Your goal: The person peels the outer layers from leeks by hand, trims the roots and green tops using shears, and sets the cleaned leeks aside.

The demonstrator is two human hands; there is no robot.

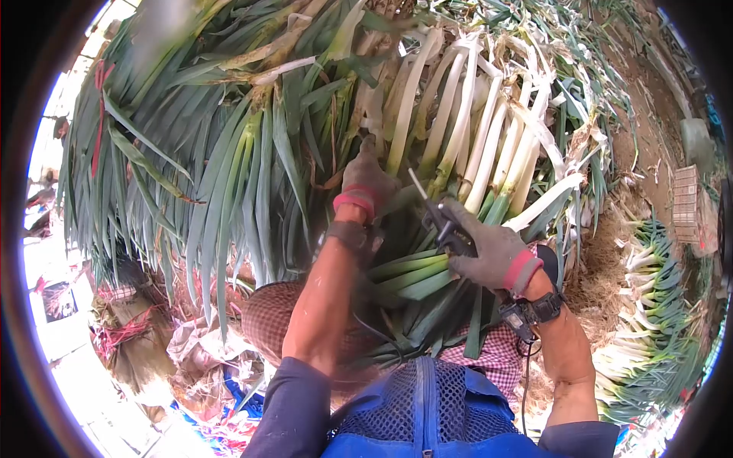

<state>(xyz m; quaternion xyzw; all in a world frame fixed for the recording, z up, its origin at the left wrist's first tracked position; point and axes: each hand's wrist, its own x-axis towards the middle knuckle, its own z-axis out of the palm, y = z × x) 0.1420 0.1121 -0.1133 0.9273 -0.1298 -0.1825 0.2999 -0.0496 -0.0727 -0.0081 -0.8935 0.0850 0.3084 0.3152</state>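
My right hand (pixel 489 248), in a grey glove with a red cuff, is closed on a dark tool (pixel 447 221) with a thin metal tip pointing up and left. Green leaves (pixel 416 271) of a leek bundle lie just below and left of it. My left hand (pixel 369 175), gloved the same way, reaches into the leeks at the centre; its fingers are partly hidden, and what they hold cannot be made out. White leek stalks (pixel 458 114) stretch up and right of both hands. Long green leaves (pixel 221 168) hang in a thick pile at the left.
Trimmed leeks (pixel 649 305) lie in a long row at the right, beside a heap of pale roots (pixel 599 267). A wooden crate (pixel 686 202) stands at the far right. Red ties (pixel 122 332) and crumpled sacking (pixel 195 343) are at the lower left.
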